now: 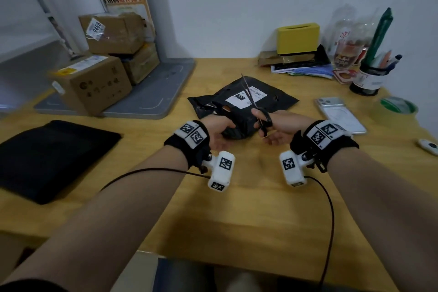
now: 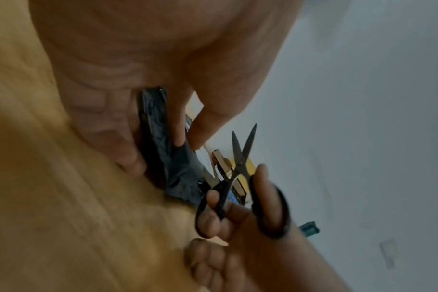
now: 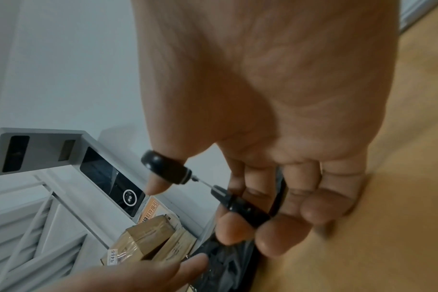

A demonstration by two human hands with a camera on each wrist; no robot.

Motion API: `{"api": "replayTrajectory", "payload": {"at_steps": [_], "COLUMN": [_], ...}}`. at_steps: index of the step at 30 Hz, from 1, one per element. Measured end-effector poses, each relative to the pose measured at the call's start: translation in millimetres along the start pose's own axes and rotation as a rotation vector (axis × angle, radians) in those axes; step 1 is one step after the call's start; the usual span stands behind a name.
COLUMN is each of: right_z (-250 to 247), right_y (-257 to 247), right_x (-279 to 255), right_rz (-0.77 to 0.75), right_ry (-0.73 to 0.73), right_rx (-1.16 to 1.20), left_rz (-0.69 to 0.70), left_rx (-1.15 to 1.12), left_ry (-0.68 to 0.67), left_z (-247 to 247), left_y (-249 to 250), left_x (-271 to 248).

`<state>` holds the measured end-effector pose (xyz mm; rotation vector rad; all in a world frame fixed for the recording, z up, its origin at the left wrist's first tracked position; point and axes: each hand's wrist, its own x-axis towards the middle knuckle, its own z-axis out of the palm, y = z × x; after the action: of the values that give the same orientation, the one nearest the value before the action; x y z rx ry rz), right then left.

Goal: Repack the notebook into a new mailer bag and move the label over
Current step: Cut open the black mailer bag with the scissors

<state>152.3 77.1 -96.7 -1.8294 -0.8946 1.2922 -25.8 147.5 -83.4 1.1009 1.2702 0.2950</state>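
A black mailer bag [image 1: 279, 99] with a white label [image 1: 246, 97] lies mid-table; whatever it contains is hidden. My left hand [image 1: 226, 125] grips the bag's near end, which is lifted and bunched; in the left wrist view the thumb and fingers pinch the black plastic [image 2: 163, 146]. My right hand [image 1: 264, 127] holds black scissors [image 1: 259, 114], thumb and fingers through the loops [image 3: 168, 168], just right of the gripped end. The blades [image 2: 243, 146] stand slightly apart, pointing up and away, clear of the bag. A flat black mailer bag [image 1: 52, 159] lies at the left.
Cardboard boxes [image 1: 94, 83] sit on a grey platform [image 1: 161, 92] at the back left. A phone [image 1: 341, 114], a green tape roll [image 1: 398, 105], a pen holder [image 1: 369, 78], a yellow box [image 1: 297, 37] and papers fill the right side. A small white device [image 1: 427, 146] lies at the right edge.
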Motion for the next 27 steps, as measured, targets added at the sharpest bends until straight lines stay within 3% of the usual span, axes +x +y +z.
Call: {"api": "replayTrajectory", "payload": {"at_steps": [5, 11, 19, 27], "right_z": [-4, -12, -21, -5], "right_y": [4, 15, 32, 32], "right_x": [-17, -54, -80, -75], "right_rz": [0.03, 0.208, 0.313, 0.304], "right_ry": [-0.064, -0.334, -0.377, -0.344], "right_rx": [-0.115, -0.219, -0.331, -0.226], "left_rz": [0.095, 0.14, 0.159, 0.117], "left_rx": [0.019, -0.012, -0.02, 0.036], "left_ry": [0.131, 0.18, 0.219, 0.18], "left_z": [9, 6, 0, 3], "left_y": [-12, -26, -37, -36], "left_x": [12, 7, -4, 2]}}
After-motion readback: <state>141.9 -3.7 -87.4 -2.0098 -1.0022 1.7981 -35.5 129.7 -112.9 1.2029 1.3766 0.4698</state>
